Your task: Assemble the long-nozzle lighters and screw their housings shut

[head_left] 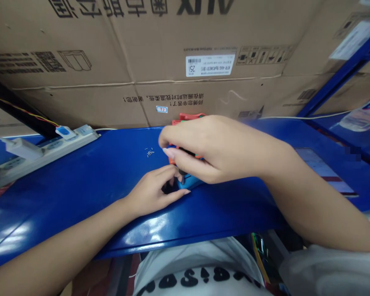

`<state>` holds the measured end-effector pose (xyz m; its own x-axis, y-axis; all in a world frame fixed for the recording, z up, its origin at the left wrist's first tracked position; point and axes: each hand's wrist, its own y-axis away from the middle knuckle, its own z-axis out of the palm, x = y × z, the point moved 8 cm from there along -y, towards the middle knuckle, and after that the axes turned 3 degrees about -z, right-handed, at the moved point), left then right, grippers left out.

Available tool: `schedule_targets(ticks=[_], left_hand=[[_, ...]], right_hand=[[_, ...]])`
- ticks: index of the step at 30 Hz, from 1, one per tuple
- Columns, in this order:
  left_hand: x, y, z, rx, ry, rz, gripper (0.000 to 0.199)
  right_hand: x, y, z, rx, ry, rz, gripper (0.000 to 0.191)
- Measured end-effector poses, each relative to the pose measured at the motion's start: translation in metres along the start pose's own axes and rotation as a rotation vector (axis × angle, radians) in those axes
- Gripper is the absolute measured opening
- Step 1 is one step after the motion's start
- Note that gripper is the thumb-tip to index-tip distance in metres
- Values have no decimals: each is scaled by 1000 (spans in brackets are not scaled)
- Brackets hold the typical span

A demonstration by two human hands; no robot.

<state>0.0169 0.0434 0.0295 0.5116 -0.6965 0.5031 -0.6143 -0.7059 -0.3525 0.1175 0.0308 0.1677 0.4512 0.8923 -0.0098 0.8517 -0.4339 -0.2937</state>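
Note:
A small blue object [189,181] with a dark metal part lies on the blue tabletop, mostly covered by my hands. My left hand [154,190] grips its left end, fingers curled over it and thumb along the near side. My right hand [208,150] arches above, thumb and forefinger closed together near the tips; whatever they hold is hidden. Behind and under the right hand, red items [189,116] with bits of green show. Several thin silvery pieces [149,153], like staples, lie scattered left of the hands.
A large cardboard box [111,102] stands along the back edge. At left is a white power strip [54,146] with plugs in it. A flat panel with a pale screen-like face [320,166] lies under the right forearm. Clear plastic packaging [360,119] is at far right.

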Motion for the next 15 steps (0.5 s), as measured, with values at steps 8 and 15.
schedule_targets(ticks=[8, 15], left_hand=[[-3, -3, 0, 45, 100, -91, 28], [0, -8, -1, -42, 328, -188, 21]], right_hand=[[2, -1, 3, 93, -253, -8, 15], [44, 27, -21, 485, -390, 249, 21]])
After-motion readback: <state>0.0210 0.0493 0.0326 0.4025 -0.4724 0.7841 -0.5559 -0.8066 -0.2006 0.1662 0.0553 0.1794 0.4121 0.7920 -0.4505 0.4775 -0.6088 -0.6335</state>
